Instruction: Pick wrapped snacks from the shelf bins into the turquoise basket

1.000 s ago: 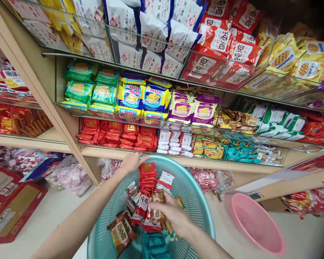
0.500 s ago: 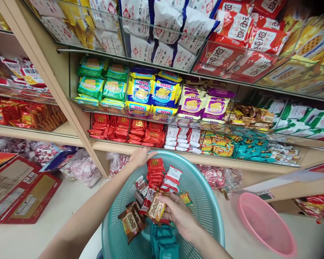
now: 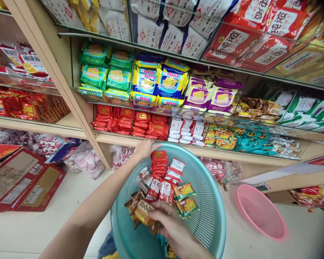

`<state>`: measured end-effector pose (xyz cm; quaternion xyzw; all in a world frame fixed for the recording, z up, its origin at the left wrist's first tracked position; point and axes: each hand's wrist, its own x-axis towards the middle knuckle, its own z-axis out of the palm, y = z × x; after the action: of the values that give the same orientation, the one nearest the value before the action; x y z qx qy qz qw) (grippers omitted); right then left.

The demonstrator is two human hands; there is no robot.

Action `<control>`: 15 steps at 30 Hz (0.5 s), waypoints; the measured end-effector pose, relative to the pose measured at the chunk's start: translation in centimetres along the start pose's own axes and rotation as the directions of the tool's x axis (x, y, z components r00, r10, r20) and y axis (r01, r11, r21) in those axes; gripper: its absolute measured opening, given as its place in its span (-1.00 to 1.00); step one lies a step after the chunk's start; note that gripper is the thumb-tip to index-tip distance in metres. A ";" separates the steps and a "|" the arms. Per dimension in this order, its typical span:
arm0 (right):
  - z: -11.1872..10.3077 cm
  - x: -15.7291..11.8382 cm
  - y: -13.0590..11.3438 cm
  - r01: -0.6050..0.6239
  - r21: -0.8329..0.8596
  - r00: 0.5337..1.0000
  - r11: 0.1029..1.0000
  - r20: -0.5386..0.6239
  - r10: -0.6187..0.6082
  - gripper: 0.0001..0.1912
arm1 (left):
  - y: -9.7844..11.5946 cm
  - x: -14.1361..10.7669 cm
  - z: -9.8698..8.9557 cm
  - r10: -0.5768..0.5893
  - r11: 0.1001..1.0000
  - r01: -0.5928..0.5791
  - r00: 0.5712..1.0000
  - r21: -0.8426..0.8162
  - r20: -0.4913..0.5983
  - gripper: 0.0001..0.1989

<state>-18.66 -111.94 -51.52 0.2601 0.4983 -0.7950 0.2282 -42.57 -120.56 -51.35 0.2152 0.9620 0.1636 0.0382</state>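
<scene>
My left hand (image 3: 144,149) is closed over the far left rim of a teal plastic basket (image 3: 210,180). Low inside the basket, my right hand (image 3: 169,219) pinches a brown and yellow snack packet (image 3: 143,212) over other brown packets (image 3: 133,201) at the left. Around it lie red packets (image 3: 159,163), white and red packets (image 3: 176,168), two red and white packets (image 3: 166,190) and yellow-green packets (image 3: 186,198). Teal packets (image 3: 169,250) are partly hidden behind my right hand and wrist.
Shelves with glass fronts hold green biscuit packs (image 3: 118,77), blue-yellow packs (image 3: 171,84) and small red packets (image 3: 124,118) beyond the basket. A pink basin (image 3: 261,212) is on the floor at right, a red carton (image 3: 21,180) at left.
My right hand has moved left and nearer to me with the brown packet, over the other brown ones. My left hand stays on the rim. The view has shifted slightly.
</scene>
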 end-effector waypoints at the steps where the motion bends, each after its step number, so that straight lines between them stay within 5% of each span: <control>1: 0.3 0.2 0.7 -0.003 -0.002 1.000 1.000 -0.002 0.003 -0.73 | 0.0 -0.1 0.0 0.000 1.000 0.000 1.000 -0.002 0.000 -0.26; 8: 1.4 3.5 5.6 0.198 -0.047 0.966 0.979 -0.157 -0.203 -0.67 | 0.0 0.2 -0.1 -0.014 1.000 0.014 1.000 0.003 0.013 -0.26; 15: 2.4 3.7 5.1 0.342 -0.224 0.916 0.912 -0.135 -0.377 -0.66 | 0.2 0.6 0.0 -0.026 0.999 0.026 0.999 0.021 0.027 -0.25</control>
<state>-18.73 -116.51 -56.48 0.2088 0.6316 -0.7445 0.0572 -43.01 -120.14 -51.25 0.2054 0.9658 0.1500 0.0511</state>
